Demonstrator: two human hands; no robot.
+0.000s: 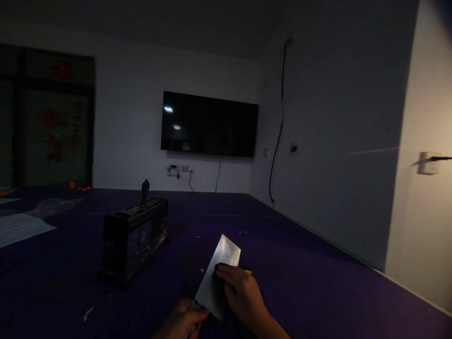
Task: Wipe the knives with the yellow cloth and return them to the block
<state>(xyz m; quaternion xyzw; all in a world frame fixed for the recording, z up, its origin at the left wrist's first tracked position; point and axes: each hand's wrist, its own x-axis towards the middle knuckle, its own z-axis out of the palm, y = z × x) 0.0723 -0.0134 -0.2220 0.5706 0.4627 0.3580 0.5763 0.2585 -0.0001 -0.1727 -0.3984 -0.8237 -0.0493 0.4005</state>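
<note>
Left hand (181,322) pinches the corner of a pale sheet (223,261), right hand (243,295) grips its middle; black box (132,240) at ten o'clock looks untouched.

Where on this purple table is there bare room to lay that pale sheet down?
The widest bare stretch of table lies between the right hand, holding the pale sheet, and the side wall. More lies behind the dark box. Far left is crowded: white paper, clear plastic.

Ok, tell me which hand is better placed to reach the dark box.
Left, probably. The left hand only pinches a lower corner of the pale sheet, on the side where the dark box stands; the right hand lies across the sheet, farther off.
</note>
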